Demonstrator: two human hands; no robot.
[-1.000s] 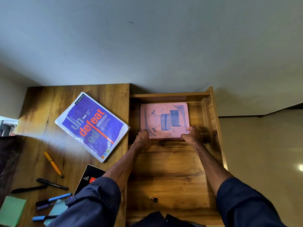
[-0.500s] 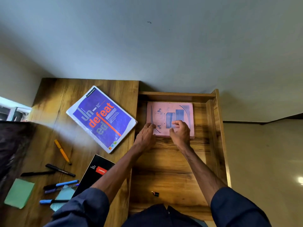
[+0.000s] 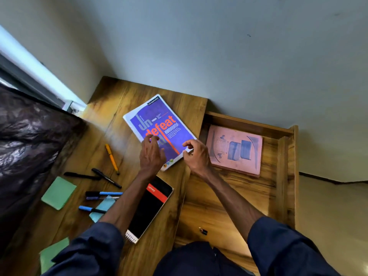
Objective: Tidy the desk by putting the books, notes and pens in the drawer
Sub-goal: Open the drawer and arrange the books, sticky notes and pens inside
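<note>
Wooden desk [image 3: 123,92], drawer [image 3: 286,176] pulled out at its right. The purple book [image 3: 169,128] lies flat on the desk, long axis slanting far-left to near-right. The left hand [image 3: 152,156] rests loose fingers on its cover; the right hand [image 3: 196,157] has thumb and forefinger bracketing its drawer-side edge, grip unclear.
</note>
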